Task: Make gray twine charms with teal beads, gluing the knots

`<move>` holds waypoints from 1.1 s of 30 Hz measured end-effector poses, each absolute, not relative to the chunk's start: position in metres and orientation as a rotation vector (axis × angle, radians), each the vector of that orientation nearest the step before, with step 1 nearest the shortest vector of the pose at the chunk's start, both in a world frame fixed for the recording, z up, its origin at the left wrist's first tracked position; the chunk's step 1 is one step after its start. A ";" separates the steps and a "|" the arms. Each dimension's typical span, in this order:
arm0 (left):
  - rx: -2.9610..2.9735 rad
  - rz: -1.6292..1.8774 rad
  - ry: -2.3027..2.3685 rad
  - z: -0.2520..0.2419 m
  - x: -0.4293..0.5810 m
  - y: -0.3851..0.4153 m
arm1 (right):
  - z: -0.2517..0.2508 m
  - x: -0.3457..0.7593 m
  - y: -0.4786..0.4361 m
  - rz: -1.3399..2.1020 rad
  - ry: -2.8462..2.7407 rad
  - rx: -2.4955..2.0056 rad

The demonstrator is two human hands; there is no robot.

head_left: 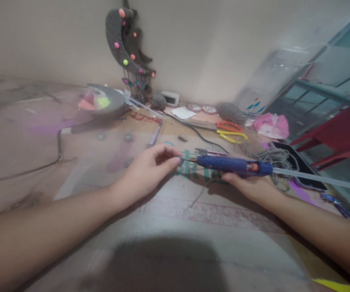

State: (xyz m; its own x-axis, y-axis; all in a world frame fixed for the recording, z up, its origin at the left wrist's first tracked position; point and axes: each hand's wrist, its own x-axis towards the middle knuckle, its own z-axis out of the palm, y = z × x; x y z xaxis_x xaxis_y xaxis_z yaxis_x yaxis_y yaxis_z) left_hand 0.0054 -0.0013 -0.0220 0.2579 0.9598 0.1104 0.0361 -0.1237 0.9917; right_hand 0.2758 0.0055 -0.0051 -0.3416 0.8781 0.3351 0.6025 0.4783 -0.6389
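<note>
My right hand (pixel 248 184) grips a blue glue gun (pixel 232 165), held level with its metal tip pointing left and a clear glue stick (pixel 317 177) sticking out of its back to the right. My left hand (pixel 150 168) is pinched at thumb and forefinger right at the gun's tip, closed on something too small to make out. Both hands hover over flattened cardboard (pixel 193 211) that covers the work surface.
Orange and yellow scissors (pixel 231 132), a purple pen (pixel 154 136), a tangle of grey cord (pixel 272 156), a black tray (pixel 302 166) and pink paper (pixel 272 125) lie beyond the hands. A grey crescent decoration with coloured dots (pixel 126 40) hangs on the wall. A red chair (pixel 336 136) stands at right.
</note>
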 end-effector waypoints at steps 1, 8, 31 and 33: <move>1.450 1.073 0.993 -0.022 0.005 -0.001 | -0.005 0.275 0.006 0.555 -2.070 -1.210; 1.469 1.055 0.995 -0.026 0.005 0.000 | -0.003 0.275 0.006 0.601 -2.090 -1.171; 1.397 1.079 0.979 -0.024 0.006 0.000 | -0.011 0.283 0.005 0.637 -2.151 -1.171; 1.386 1.078 0.992 -0.024 0.006 0.000 | -0.007 0.283 0.003 0.667 -2.153 -1.146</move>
